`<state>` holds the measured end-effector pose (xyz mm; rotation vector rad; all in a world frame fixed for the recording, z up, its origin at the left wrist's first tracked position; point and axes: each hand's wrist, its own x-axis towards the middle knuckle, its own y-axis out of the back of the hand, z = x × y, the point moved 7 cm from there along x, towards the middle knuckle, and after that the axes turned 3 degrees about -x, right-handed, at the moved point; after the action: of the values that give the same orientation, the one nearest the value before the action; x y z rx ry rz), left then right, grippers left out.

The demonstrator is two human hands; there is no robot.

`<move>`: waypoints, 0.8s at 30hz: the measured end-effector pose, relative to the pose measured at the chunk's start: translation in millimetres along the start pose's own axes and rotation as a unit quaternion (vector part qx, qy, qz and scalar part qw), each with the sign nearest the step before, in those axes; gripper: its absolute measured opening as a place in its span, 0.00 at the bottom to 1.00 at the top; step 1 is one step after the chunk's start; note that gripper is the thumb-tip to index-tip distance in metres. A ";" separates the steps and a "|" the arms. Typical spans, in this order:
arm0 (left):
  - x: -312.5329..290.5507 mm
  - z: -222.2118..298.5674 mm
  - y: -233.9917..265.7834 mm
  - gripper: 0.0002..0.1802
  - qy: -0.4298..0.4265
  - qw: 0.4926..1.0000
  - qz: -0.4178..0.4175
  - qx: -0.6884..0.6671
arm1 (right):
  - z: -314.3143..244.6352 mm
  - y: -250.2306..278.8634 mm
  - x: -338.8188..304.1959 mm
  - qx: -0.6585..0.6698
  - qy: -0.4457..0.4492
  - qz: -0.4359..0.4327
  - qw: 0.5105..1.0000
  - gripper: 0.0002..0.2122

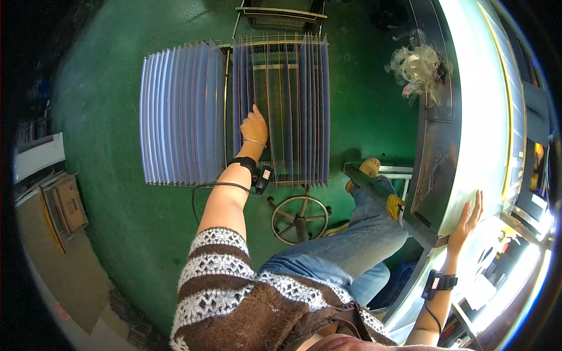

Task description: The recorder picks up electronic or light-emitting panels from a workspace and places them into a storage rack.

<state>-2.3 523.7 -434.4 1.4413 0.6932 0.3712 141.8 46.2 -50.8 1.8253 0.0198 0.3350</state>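
Observation:
My left hand reaches out over a rack of upright thin panels. Its fingers are closed at the top edge of one thin panel, with the index finger lying along that edge; the thumb is hidden. More bluish panels stand in a close row to the left, and others to the right, with wider gaps between those in the middle. On the right, my right hand rests open near the edge of a brightly lit table, fingers stretched out and holding nothing.
A round metal ring base stands on the green floor below the rack. Clear plastic scraps hang by the table's dark side frame. Cardboard leans at the far left. Another metal rack stands behind.

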 end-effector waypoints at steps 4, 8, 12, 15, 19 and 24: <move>-2.6 -7.9 20.2 0.22 -0.001 0.982 0.142 -0.123 | -1.9 -1.0 0.0 0.010 0.001 0.000 1.000 0.19; 10.1 -12.4 26.0 0.13 0.093 0.973 0.073 -0.198 | 0.2 1.3 0.1 0.021 -0.006 0.001 1.000 0.19; 32.3 -20.9 10.0 0.11 0.129 0.984 -0.080 -0.095 | 2.3 1.3 1.7 0.019 -0.003 0.003 1.000 0.19; 41.3 -23.2 2.9 0.11 0.079 0.991 -0.102 -0.048 | 1.0 -0.2 1.7 0.024 -0.008 0.004 1.000 0.19; 39.1 -18.1 16.9 0.10 0.047 0.993 -0.085 -0.071 | -1.1 2.0 0.9 0.017 -0.008 0.008 1.000 0.19; 24.5 -39.8 125.4 0.10 -0.007 0.993 0.006 -0.119 | 7.9 1.6 -3.7 0.026 -0.002 0.016 1.000 0.19</move>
<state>12.4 584.8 -316.2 1.2210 0.6074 0.4389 139.8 37.6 -51.9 1.8794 -0.0030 0.3564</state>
